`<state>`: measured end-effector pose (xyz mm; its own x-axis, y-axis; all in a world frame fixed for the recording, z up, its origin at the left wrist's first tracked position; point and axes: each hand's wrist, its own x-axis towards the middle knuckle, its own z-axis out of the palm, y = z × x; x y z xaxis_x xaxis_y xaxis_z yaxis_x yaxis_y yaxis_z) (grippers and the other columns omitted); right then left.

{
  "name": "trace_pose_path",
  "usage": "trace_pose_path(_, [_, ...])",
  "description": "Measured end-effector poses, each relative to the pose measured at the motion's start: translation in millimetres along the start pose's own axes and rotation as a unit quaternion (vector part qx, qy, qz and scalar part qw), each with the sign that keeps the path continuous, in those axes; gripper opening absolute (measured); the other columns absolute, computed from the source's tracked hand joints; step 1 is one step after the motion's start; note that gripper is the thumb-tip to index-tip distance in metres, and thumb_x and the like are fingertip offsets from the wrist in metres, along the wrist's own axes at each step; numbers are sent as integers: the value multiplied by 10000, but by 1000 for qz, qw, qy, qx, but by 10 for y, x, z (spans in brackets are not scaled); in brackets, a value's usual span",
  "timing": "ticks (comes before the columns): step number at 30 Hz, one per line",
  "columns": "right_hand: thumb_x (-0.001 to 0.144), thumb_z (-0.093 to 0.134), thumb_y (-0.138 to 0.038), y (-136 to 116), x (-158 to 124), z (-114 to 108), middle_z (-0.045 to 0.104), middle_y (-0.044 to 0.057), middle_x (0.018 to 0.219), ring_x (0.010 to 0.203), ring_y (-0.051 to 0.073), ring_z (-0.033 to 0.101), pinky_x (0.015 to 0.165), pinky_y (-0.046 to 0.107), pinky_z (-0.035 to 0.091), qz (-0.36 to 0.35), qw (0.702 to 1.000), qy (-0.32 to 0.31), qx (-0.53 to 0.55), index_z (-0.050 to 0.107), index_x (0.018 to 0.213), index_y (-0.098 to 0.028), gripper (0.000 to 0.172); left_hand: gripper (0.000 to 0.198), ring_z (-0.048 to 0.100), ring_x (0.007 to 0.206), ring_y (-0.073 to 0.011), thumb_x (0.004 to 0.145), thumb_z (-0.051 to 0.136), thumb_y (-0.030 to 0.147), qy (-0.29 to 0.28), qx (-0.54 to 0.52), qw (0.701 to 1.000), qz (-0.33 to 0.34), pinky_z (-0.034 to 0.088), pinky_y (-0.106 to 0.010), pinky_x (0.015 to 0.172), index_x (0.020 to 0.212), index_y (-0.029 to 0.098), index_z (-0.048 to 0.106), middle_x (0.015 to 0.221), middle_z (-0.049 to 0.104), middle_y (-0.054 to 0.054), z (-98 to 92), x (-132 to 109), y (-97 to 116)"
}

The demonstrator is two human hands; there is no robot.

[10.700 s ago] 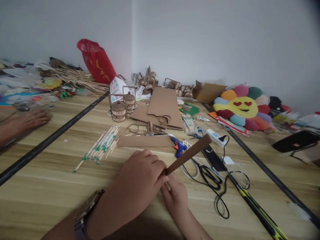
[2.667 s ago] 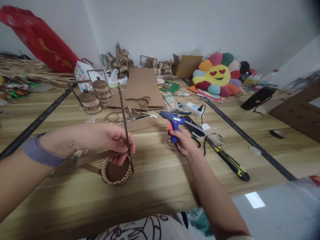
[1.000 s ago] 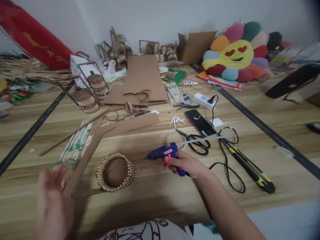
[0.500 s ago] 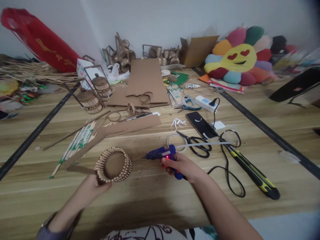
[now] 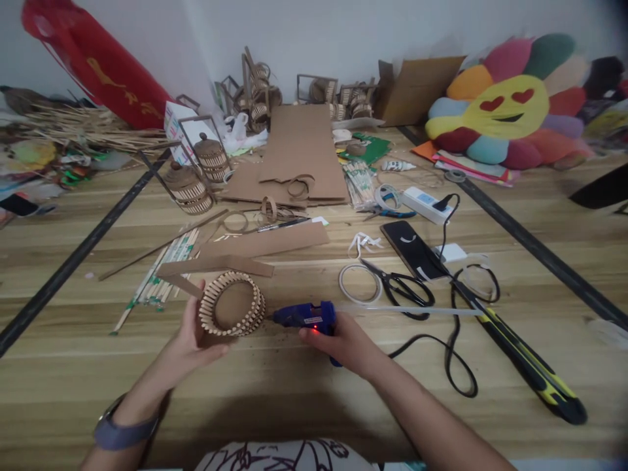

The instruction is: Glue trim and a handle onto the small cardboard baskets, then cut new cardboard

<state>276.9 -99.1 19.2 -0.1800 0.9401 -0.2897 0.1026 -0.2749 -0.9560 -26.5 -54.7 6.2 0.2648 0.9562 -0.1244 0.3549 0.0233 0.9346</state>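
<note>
My left hand (image 5: 193, 343) holds a round basket (image 5: 258, 314) of short wooden sticks and brown cardboard at its left side, fingers behind and thumb in front. A bent cardboard strip (image 5: 220, 265) stretches from the basket's left side and passes behind it. My right hand (image 5: 346, 343) is closed round the handle of a blue hot glue gun (image 5: 304, 316) with a red light on. Its nozzle points left at the basket's right wall; whether they touch is unclear. A clear glue stick (image 5: 407, 310) juts from the gun's back.
Scissors (image 5: 405, 288), a tape roll (image 5: 360, 283), a phone (image 5: 412, 248) and a utility knife (image 5: 534, 360) lie to the right, with a black cord (image 5: 454, 360). Bundled sticks (image 5: 169, 265) and cardboard sheets (image 5: 299, 144) lie beyond the basket. Two small lidded baskets (image 5: 191, 190) stand at left.
The glue gun's nozzle has come close to the basket's right wall. The cardboard strip has swung up from the left to behind the basket. The view has shifted slightly.
</note>
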Motion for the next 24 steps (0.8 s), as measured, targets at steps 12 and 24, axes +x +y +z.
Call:
trace_pose_path(12, [737, 707, -445, -33, -10, 80, 722, 39, 837, 773, 198, 627, 741, 308, 521, -28, 999, 23, -6, 688, 876, -180, 300, 1223, 518, 1304, -362, 561, 901, 480, 206, 98, 966, 120, 397, -590, 1089, 1478, 256, 123, 1449, 400, -203, 333, 75, -351])
trace_pose_path(24, [749, 687, -467, -26, 15, 105, 700, 25, 760, 698, 174, 582, 653, 272, 497, -15, 999, 21, -27, 681, 820, -184, 292, 1196, 545, 1287, -339, 609, 873, 495, 197, 100, 970, 100, 425, -554, 1078, 1492, 258, 102, 1446, 431, -198, 361, 64, -350])
